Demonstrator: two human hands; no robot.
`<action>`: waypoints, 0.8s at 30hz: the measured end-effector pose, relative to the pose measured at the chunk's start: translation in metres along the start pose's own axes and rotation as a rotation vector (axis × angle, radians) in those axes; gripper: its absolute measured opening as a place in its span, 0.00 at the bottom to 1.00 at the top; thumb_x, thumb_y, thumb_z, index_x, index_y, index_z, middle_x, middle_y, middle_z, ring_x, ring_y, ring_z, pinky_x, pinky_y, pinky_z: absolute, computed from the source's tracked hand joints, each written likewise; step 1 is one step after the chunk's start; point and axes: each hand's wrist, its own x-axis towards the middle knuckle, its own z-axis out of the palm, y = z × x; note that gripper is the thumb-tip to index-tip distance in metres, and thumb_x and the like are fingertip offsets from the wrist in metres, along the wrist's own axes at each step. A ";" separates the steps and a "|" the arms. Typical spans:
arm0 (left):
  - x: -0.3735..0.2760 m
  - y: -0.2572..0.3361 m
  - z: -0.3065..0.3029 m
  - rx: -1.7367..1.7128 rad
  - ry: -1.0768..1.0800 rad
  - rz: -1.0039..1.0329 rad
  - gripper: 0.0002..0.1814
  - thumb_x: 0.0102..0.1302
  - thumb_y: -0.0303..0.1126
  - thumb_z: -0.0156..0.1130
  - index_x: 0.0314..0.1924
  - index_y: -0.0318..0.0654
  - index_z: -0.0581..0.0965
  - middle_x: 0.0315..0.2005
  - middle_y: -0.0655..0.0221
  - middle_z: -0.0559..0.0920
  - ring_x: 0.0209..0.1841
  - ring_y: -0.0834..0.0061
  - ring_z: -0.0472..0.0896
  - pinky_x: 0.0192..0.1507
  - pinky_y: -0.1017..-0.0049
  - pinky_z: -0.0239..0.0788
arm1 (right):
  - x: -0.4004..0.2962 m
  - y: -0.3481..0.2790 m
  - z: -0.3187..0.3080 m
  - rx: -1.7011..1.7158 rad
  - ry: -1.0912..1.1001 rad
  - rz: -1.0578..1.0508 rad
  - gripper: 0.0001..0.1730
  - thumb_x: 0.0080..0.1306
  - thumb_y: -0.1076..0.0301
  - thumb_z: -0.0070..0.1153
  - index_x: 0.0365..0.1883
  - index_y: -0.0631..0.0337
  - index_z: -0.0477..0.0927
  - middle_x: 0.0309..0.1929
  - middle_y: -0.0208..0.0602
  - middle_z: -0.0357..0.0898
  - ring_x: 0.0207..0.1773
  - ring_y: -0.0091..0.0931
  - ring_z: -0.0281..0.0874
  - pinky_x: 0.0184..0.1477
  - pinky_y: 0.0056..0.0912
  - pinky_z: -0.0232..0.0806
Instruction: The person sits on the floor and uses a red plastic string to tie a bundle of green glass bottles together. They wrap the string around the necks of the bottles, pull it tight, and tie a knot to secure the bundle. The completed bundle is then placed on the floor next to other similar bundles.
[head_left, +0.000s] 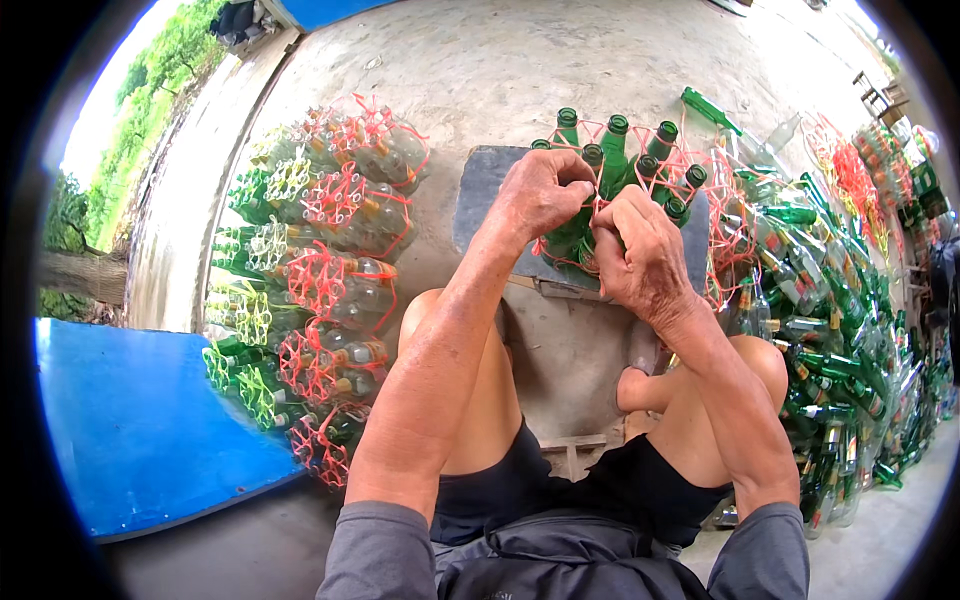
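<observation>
Several green glass bottles (616, 146) stand upright in a tight group on a dark slab (484, 196), their uncapped necks towards me. Pink plastic strapping (598, 204) runs around and between the bottles. My left hand (541, 186) is at the near left side of the group, thumb and forefinger pinched on the strapping. My right hand (639, 253) is just right of it and lower, fingers curled on the same strapping. Both hands cover part of the nearer bottles. Loose pink strands (729, 217) trail off the slab's right side.
Strapped bundles of bottles (349, 202) lie in rows on the concrete floor (450, 67) at left. A big heap of loose bottles (832, 322) spreads at right, near a tangle of red strapping (855, 176). A blue panel (150, 427) is at lower left.
</observation>
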 end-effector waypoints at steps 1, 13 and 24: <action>0.001 0.000 0.000 -0.002 -0.002 0.004 0.10 0.66 0.27 0.67 0.45 0.31 0.88 0.38 0.68 0.89 0.43 0.80 0.84 0.50 0.74 0.78 | -0.001 0.000 -0.001 0.003 -0.003 0.000 0.08 0.60 0.79 0.61 0.35 0.59 0.77 0.36 0.43 0.72 0.37 0.45 0.74 0.41 0.47 0.67; 0.000 -0.001 0.003 -0.047 0.015 -0.008 0.10 0.66 0.27 0.68 0.45 0.32 0.89 0.35 0.70 0.90 0.40 0.83 0.83 0.47 0.75 0.78 | -0.012 -0.001 0.001 -0.017 -0.031 -0.014 0.09 0.60 0.81 0.62 0.36 0.59 0.76 0.36 0.41 0.71 0.35 0.43 0.75 0.39 0.46 0.68; -0.001 0.003 0.002 -0.065 0.012 -0.033 0.10 0.67 0.28 0.68 0.45 0.32 0.89 0.35 0.69 0.90 0.39 0.82 0.83 0.46 0.74 0.77 | -0.009 -0.010 0.007 0.101 -0.086 0.048 0.09 0.65 0.86 0.58 0.41 0.65 0.76 0.44 0.48 0.76 0.42 0.48 0.81 0.42 0.47 0.75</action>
